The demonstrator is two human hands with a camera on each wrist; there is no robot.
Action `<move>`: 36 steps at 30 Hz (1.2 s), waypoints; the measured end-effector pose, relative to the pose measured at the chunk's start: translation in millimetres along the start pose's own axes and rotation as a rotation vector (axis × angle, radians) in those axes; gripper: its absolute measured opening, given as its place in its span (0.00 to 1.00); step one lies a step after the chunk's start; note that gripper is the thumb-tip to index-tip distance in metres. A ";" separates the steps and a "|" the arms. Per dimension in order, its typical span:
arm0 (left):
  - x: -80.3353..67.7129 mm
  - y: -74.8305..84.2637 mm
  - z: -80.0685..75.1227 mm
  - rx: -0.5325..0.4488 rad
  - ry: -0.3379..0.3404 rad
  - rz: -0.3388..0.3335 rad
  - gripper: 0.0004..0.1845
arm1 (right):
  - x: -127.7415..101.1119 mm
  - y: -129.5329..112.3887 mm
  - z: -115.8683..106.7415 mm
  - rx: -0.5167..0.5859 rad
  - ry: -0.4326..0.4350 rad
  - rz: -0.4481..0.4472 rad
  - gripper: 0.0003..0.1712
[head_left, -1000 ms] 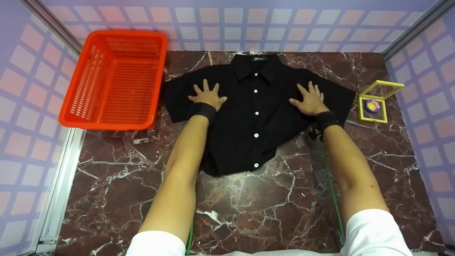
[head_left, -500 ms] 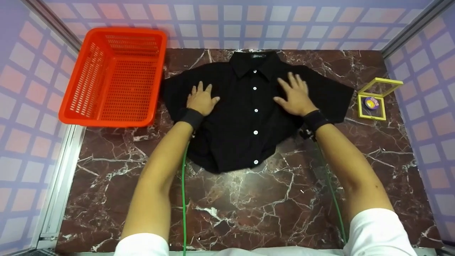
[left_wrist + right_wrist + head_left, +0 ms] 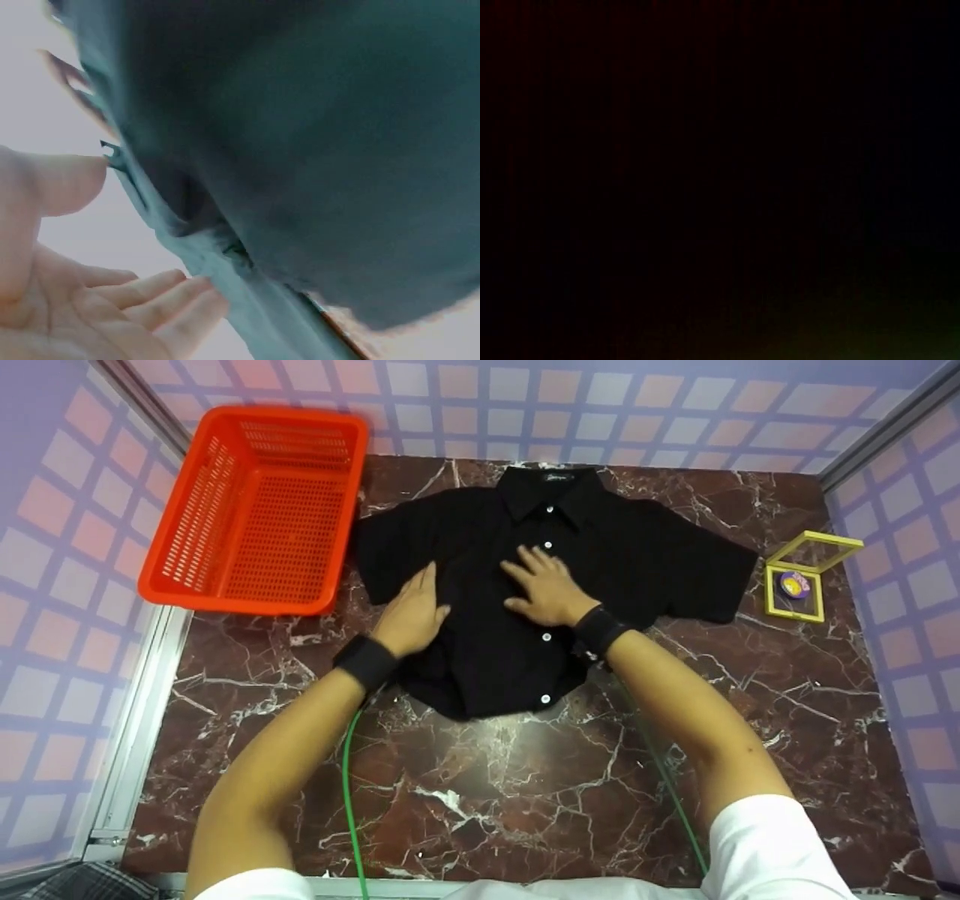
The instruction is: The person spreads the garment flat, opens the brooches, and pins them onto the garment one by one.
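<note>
A dark marble surface (image 3: 525,780) carries a black shirt (image 3: 645,555) spread toward twelve o'clock. The right hand (image 3: 546,589) lies flat, fingers spread, on its button line; the left hand (image 3: 411,613), fingers straight, rests on its nine o'clock edge. An orange basket (image 3: 255,510) sits at ten o'clock.

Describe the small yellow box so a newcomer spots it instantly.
Start at the marble table, then go to its right edge, past the black shirt sleeve. The yellow box sits there, its clear lid raised, a round purple-and-yellow item inside; far smaller than the orange basket opposite.
</note>
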State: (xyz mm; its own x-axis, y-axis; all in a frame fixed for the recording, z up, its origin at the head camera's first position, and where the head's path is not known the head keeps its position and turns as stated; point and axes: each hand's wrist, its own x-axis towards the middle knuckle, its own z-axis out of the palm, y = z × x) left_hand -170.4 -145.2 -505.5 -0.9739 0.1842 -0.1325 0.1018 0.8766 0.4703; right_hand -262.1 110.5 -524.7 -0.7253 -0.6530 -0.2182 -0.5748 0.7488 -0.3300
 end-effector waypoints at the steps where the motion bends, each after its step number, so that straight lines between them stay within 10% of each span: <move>1: -9.6 -1.8 0.5 -0.005 0.012 0.010 0.37 | 2.8 -6.0 0.3 -0.007 -0.025 -0.005 0.41; 10: -71.5 -22.3 11.7 -0.032 0.007 0.090 0.23 | 27.6 -29.9 -12.4 -0.064 -0.108 0.020 0.38; 20: -92.4 -23.7 36.8 0.170 0.027 0.236 0.26 | 39.2 -22.7 -2.3 -0.064 -0.157 0.134 0.38; 26: -103.7 -21.7 39.8 0.179 0.089 0.324 0.15 | 44.1 -25.0 1.7 -0.076 -0.160 0.141 0.39; 36: -131.5 -17.8 36.8 0.076 -0.028 0.332 0.06 | 45.9 -29.0 3.0 -0.059 -0.142 0.130 0.38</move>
State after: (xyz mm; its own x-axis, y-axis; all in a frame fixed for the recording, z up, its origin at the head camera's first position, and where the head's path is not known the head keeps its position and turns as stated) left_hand -36.6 -168.7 -528.5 -0.8794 0.4760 -0.0075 0.4280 0.7974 0.4255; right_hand -277.5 58.5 -527.9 -0.7365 -0.5569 -0.3839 -0.5042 0.8303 -0.2373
